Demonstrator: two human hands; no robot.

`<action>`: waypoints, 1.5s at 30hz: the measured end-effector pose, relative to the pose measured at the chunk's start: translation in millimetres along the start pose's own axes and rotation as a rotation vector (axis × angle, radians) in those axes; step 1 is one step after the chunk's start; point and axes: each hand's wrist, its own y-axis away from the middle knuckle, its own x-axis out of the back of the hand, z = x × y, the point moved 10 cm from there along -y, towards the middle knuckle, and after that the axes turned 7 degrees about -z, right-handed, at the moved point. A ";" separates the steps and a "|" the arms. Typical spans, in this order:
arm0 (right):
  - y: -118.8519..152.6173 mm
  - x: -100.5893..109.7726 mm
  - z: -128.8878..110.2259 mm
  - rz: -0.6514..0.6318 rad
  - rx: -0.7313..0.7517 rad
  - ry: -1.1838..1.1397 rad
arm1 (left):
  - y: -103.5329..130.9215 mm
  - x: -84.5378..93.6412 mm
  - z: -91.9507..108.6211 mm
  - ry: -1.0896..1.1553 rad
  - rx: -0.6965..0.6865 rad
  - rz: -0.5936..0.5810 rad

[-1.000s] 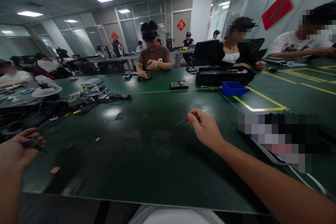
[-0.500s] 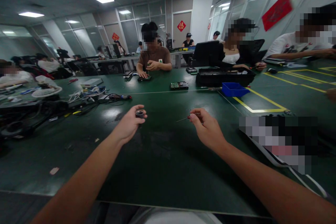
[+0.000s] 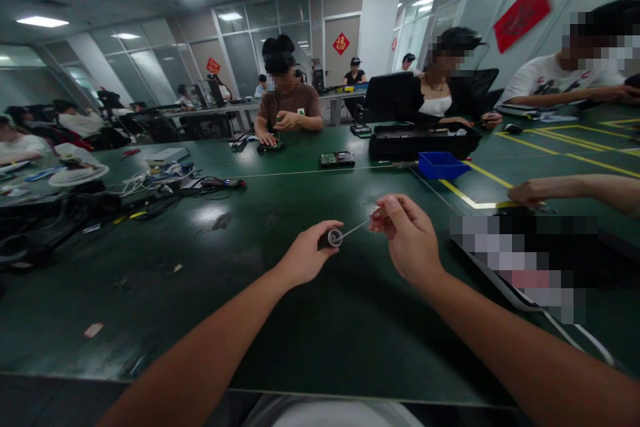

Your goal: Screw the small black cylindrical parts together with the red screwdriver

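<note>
- L hand (image 3: 305,256): grasping sm dark cylinder (image 3: 333,239), held over green tbl (image 3: 250,233)
- R hand (image 3: 411,239): pinching thin screwdriver (image 3: 356,229), tip at cylinder mouth
- Blue bin (image 3: 443,166): on tbl, beyond R hand

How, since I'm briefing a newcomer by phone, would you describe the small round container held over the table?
Start at the big green table; over its near half is the camera wearer's left hand. That hand holds the container, its open end showing. Dark with a pale round rim, it stands apart from the thin, straight tool in the right hand.
</note>
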 end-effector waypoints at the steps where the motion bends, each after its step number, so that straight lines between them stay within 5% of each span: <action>1: -0.3 0.3 0.2 0.002 0.004 0.016 | 0.6 -1.9 -2.5 -0.007 -0.002 -0.014; 10: 6.8 -12.0 -7.3 -0.095 0.055 0.356 | 2.8 6.3 10.8 -0.089 -0.003 0.032; 45: 7.0 -12.2 -19.3 -0.079 0.079 0.608 | 5.1 16.0 9.5 -0.161 -0.044 0.100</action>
